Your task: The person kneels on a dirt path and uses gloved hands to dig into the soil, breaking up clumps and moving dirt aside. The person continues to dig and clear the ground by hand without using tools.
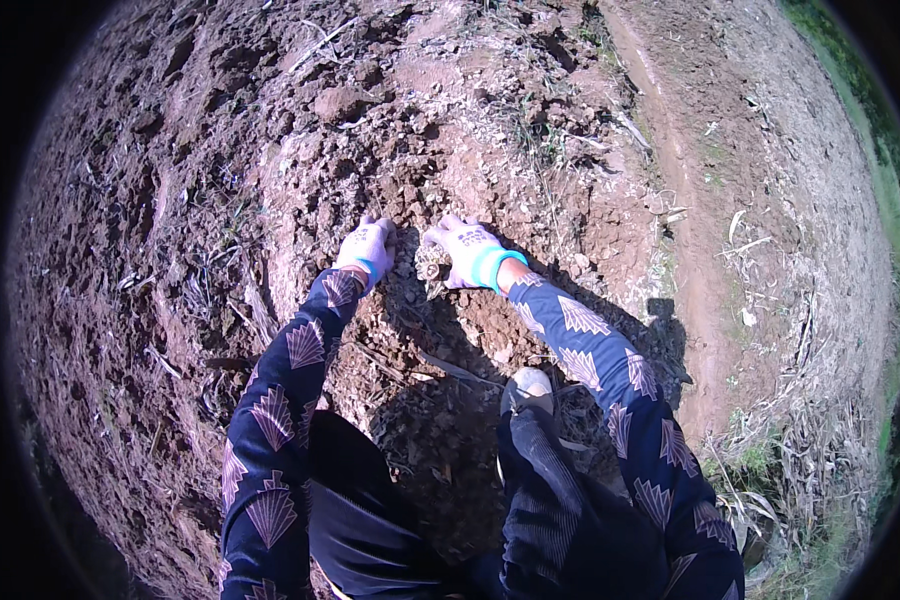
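Both hands wear white knit gloves bearing dark print, with turquoise cuffs. My left hand [367,244] reaches down to the broken reddish soil [412,199], its fingertips hidden against the clods. A short gap away, my right hand [471,251] curls around a pale, rough clump [431,264], which looks like dry plant matter or a root ball. The clump shows at the thumb side of that hand, just above the ground. Shadow falls on the soil between and below the two hands.
A shoe [531,386] is planted below my right hand. Dry stalks [322,45] and a large clod [337,103] lie ahead. On the right runs a smooth earthen furrow [671,165], with dry straw [810,465] and green grass [889,187] beyond.
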`<state>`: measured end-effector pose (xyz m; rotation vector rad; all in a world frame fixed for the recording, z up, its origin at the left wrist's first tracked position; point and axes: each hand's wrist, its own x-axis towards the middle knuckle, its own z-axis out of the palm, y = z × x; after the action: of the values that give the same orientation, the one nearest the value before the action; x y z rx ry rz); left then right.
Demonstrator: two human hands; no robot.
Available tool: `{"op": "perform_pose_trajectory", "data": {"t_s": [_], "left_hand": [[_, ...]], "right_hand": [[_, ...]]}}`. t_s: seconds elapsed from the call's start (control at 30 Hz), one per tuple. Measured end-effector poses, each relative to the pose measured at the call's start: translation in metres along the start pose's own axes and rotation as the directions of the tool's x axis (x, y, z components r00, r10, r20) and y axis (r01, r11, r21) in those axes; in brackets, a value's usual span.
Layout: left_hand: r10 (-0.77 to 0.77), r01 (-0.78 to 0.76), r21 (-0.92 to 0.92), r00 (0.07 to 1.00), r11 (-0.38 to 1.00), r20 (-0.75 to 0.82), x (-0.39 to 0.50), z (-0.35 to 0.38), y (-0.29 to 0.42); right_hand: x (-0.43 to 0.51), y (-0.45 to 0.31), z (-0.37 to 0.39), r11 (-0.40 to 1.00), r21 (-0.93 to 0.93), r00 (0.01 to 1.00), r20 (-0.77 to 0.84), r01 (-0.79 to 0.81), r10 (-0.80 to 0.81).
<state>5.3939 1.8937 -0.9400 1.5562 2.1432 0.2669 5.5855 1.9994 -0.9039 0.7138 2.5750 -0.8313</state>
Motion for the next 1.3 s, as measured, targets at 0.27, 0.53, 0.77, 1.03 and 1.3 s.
{"op": "perform_pose_trajectory", "data": {"t_s": [0.27, 0.53, 0.77, 1.03, 1.3], "left_hand": [[-0.259, 0.169, -0.532, 0.961, 0.83, -0.098, -0.022, -0.048, -0.072], [-0.027, -0.035, -0.201, 0.954, 0.979, -0.299, 0.032, -0.071, -0.042], [-0.234, 0.252, 0.034, 0.936, 0.967, -0.262, 0.081, -0.06, -0.04], [-0.344, 0.362, 0.123, 0.927, 0.924, -0.147, 0.092, -0.067, -0.01], [-0.403, 0.402, 0.034, 0.915, 0.915, 0.017, 0.031, -0.193, -0.038]], "right_hand": [[0.048, 0.009, -0.017, 0.965, 0.023, 0.954, 0.145, 0.262, -0.262], [0.067, 0.095, -0.028, 0.955, 0.236, 0.981, -0.113, 0.179, -0.156], [0.069, 0.111, -0.007, 0.994, -0.071, 0.898, -0.425, 0.089, -0.111], [0.072, 0.099, -0.008, 0.995, -0.036, 0.911, -0.402, 0.089, -0.096], [0.077, 0.11, -0.01, 0.99, -0.128, 0.955, -0.279, 0.064, -0.098]]}}
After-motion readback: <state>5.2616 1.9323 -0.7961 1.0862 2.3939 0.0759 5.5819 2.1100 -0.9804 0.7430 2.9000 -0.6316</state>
